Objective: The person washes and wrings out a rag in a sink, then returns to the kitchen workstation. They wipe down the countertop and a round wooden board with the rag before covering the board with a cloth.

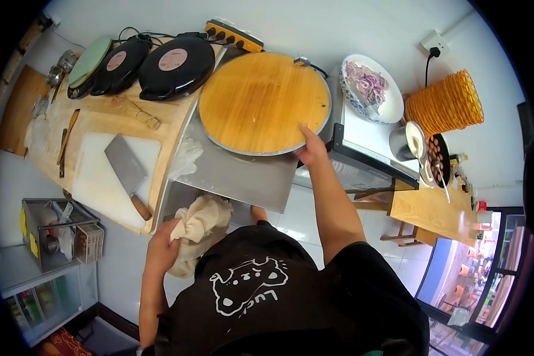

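Observation:
Bunched in my left hand (pixel 162 246) is a cream cloth (pixel 200 228), which hangs down beside my apron. My right hand (pixel 311 148) grips the near right edge of a large round wooden board (pixel 261 101), thumb on top and fingers hidden under the rim. A grey rim shows around the board, above a metal surface (pixel 249 178). Left of the board lies a white cutting board (pixel 98 172) with a cleaver (pixel 126 163) on it. A crumpled clear plastic bag (pixel 187 157) rests between the cutting board and the metal surface.
Two black electric pans (pixel 178 68) and a power strip (pixel 234 35) stand along the wall. To the right are a bowl of sliced onion (pixel 391 98), a metal pot (pixel 400 142) and an orange wire basket (pixel 445 104). A wire rack (pixel 89 243) stands low left.

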`<state>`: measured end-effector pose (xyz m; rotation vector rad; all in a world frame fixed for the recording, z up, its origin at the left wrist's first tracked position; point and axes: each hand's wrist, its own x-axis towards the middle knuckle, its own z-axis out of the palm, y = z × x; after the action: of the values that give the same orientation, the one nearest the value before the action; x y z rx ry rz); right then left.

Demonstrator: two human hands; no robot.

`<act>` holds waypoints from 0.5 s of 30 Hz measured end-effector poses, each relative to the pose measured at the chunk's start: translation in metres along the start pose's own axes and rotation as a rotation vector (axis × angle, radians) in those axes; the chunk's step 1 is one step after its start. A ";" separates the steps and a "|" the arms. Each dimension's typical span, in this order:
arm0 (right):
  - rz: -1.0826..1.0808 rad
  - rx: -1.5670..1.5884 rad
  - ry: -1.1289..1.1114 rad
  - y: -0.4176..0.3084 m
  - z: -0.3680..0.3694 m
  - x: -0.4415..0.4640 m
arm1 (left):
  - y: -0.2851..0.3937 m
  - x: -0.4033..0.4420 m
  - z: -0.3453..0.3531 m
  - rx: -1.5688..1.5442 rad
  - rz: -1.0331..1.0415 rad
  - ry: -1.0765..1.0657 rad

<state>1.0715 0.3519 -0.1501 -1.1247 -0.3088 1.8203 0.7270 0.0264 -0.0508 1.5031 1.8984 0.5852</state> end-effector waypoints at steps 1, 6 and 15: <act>-0.018 -0.013 -0.013 0.001 0.003 -0.008 | -0.001 -0.003 -0.001 0.002 0.004 -0.014; -0.062 -0.016 -0.077 0.017 -0.006 -0.039 | -0.013 -0.013 -0.002 0.006 -0.011 -0.009; -0.113 -0.131 -0.037 0.045 -0.030 -0.146 | -0.048 -0.032 -0.011 0.033 0.006 -0.027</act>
<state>1.0894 0.2020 -0.1119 -1.1406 -0.5097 1.7430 0.6901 -0.0156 -0.0695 1.5306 1.8920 0.5363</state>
